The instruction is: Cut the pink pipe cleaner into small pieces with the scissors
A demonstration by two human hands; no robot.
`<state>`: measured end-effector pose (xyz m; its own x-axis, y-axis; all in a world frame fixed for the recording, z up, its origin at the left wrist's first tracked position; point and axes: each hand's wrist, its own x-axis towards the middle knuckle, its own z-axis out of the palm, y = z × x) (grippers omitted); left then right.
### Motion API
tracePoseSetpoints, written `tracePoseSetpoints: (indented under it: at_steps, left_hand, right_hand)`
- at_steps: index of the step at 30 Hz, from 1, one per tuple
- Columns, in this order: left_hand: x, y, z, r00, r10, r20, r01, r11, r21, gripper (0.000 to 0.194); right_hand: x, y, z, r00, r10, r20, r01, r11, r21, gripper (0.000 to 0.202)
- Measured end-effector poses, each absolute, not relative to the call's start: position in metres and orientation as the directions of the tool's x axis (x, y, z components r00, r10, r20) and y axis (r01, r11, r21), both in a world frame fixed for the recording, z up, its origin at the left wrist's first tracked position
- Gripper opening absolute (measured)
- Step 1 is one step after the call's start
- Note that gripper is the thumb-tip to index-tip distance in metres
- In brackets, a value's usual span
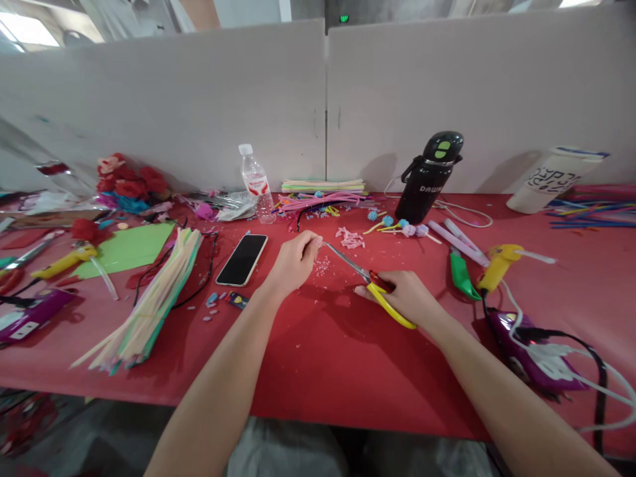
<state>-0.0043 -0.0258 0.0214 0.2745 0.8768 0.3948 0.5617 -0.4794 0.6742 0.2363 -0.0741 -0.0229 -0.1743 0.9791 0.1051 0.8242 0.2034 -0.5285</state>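
My right hand (405, 295) grips a pair of scissors (385, 301) with one yellow and one red handle. Their blades point up and left, the tips reaching my left hand (298, 255). The fingers of that hand are pinched together over the table; whatever sits between them is too small to name. Tiny pink clippings (322, 265) lie scattered below the blades. Just beyond is a small heap of pink cut pieces (350, 237).
A phone (242, 260) and a bundle of pale pipe cleaners (159, 298) lie to the left. Behind stand a clear bottle (257, 189) and a black flask (427, 182). On the right are a yellow glue gun (499, 265) and a purple power strip (536, 361) with cables.
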Motion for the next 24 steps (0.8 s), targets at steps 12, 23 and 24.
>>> tracePoseSetpoints:
  at_steps: [12, 23, 24]
  left_hand:
    - [-0.0036, -0.0282, 0.0246, 0.238, 0.900, 0.365, 0.561, -0.434, 0.705, 0.032]
    - [-0.0027, -0.0269, 0.0224, 0.223, 0.903, 0.368, 0.573, -0.427, 0.700, 0.037]
    - [-0.0026, -0.0270, 0.0222, 0.222, 0.903, 0.368, 0.570, -0.427, 0.702, 0.037]
  right_hand:
    - [0.2354, -0.0741, -0.0219, -0.155, 0.981, 0.121, 0.833, 0.195, -0.518, 0.054]
    - [0.2320, -0.0767, -0.0175, -0.160, 0.980, 0.119, 0.833, 0.199, -0.517, 0.054]
    - [0.2319, -0.0767, -0.0176, -0.157, 0.980, 0.125, 0.837, 0.199, -0.509, 0.054]
